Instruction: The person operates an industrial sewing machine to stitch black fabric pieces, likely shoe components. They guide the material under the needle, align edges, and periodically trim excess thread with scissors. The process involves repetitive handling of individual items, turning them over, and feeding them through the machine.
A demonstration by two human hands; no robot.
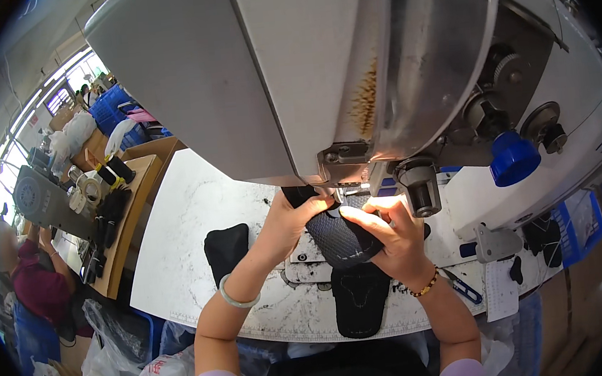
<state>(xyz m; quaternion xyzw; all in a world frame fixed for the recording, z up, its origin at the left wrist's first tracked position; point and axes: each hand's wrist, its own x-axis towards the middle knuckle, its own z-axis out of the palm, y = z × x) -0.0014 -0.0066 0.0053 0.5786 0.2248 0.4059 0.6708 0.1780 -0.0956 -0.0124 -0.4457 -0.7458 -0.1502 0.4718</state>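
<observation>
A big white sewing machine (233, 72) fills the upper half of the view. Under its needle head lies a dark textured shoe-upper piece (338, 238). My left hand (289, 221) grips the piece's left edge, a pale green bangle on that wrist. My right hand (391, 234) pinches the piece's right side close to the lit needle area, a beaded bracelet on that wrist. A second black shaped piece (359, 301) lies on the table below my hands, and another black piece (226, 246) rests to the left.
The white marbled work table (189, 219) has a ruler strip on its front edge. Small blue snips (464, 290) lie at the right. A blue knob (513, 159) sticks out of the machine. At the far left another person in a maroon top (37, 283) works at a wooden bench.
</observation>
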